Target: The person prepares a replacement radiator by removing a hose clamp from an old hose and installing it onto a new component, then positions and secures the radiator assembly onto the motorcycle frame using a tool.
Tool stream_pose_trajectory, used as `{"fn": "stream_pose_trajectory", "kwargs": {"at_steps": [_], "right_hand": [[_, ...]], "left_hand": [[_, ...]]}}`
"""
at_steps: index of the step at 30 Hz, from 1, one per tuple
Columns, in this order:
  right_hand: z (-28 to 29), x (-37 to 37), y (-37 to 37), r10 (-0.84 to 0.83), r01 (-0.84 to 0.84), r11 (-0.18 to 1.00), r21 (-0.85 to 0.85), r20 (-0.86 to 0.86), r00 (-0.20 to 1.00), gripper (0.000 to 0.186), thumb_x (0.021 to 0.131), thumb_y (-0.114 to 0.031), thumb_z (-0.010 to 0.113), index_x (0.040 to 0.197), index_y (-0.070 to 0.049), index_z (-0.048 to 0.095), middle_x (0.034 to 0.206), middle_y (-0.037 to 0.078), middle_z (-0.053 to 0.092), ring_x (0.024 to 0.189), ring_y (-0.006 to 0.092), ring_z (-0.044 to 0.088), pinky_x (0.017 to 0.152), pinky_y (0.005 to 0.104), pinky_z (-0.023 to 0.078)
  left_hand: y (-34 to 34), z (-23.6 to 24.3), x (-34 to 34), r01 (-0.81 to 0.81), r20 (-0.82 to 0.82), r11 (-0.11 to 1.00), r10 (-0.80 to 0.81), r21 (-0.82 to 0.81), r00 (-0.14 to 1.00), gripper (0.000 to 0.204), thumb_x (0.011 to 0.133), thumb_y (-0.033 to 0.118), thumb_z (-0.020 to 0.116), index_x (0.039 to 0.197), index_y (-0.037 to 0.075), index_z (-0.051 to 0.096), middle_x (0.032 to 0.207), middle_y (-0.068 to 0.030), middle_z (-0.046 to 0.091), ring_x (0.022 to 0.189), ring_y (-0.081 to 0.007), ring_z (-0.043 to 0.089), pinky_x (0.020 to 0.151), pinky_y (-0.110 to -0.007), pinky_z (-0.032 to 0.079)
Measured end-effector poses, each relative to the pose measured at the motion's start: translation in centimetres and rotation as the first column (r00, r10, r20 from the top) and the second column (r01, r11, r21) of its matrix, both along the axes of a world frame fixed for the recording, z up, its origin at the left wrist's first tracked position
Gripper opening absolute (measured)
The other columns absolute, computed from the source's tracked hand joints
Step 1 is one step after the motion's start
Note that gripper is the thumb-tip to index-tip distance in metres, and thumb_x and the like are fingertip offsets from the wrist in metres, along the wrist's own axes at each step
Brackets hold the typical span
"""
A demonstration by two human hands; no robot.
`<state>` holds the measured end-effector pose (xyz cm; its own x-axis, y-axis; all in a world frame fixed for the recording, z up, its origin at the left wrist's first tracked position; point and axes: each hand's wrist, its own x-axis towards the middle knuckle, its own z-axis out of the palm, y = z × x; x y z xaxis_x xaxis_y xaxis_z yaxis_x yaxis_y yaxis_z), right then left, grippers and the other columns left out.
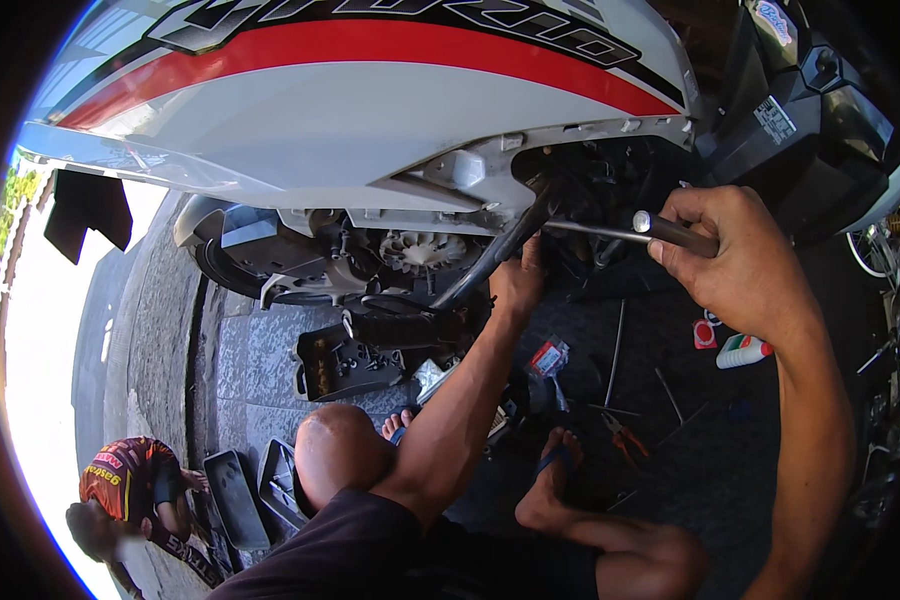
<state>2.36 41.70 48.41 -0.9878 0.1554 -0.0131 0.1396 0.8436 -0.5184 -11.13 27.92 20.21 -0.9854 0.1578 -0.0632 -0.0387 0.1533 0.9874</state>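
Observation:
My right hand (pixel 725 245) is closed around the thick round metal handle of a tool (pixel 670 232). A slim shaft (pixel 600 232) runs left from beside that handle toward the dark frame tube (pixel 500 250) of a motorbike. My left hand (pixel 517 285) reaches up beside the tube, near the shaft's far end; its fingertips are mostly hidden there. Above both hands spreads the bike's white body panel (pixel 350 130) with a red stripe. The engine's round finned cover (pixel 422 252) shows under the panel, left of my left hand.
On the floor lie a black tray of small parts (pixel 355 365), orange-handled pliers (pixel 625 440), a long metal rod (pixel 616 350), a plastic packet (pixel 548 357) and a white bottle with a red cap (pixel 743 351). Another person (pixel 130 485) crouches at lower left near an oblong dark tray (pixel 237 498).

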Motion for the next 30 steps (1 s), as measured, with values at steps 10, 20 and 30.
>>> {"fn": "stream_pose_trajectory", "kwargs": {"at_steps": [10, 20, 30], "right_hand": [[-0.4, 0.4, 0.0, -0.081, 0.081, 0.996, 0.047, 0.001, 0.997, 0.012, 0.083, -0.014, 0.070, 0.086, -0.003, 0.073, 0.067, 0.011, 0.068, 0.061, 0.0206, 0.067, 0.064, 0.0354, 0.050], [-1.0, 0.7, 0.1, -0.068, 0.068, 0.998, -0.005, -0.065, 0.996, 0.010, 0.082, -0.010, 0.073, 0.084, -0.001, 0.072, 0.064, 0.013, 0.066, 0.054, 0.0176, 0.061, 0.058, 0.0330, 0.045], [-0.6, 0.1, 0.1, -0.026, 0.022, 0.998, -0.052, -0.076, 0.997, 0.012, 0.083, -0.008, 0.070, 0.079, 0.003, 0.068, 0.055, 0.009, 0.059, 0.050, 0.0109, 0.051, 0.050, 0.0316, 0.037]], "left_hand": [[0.5, 2.1, 0.7, -0.029, -0.045, 0.994, 0.025, -0.101, 0.999, 0.069, 0.097, 0.056, 0.050, 0.111, -0.010, 0.063, 0.099, -0.0250, 0.068, 0.099, -0.0326, 0.067, 0.086, -0.040, 0.050], [1.2, 1.0, 1.3, -0.239, -0.226, 0.916, 0.171, -0.322, 0.959, 0.076, 0.097, 0.061, 0.044, 0.109, -0.012, 0.058, 0.094, -0.0352, 0.066, 0.096, -0.0492, 0.065, 0.084, -0.053, 0.049], [0.9, 3.4, 1.8, -0.179, -0.094, 0.904, 0.154, -0.389, 0.984, 0.061, 0.097, 0.057, 0.045, 0.130, 0.007, 0.057, 0.115, -0.0292, 0.063, 0.110, -0.0492, 0.059, 0.091, -0.054, 0.047]]}}
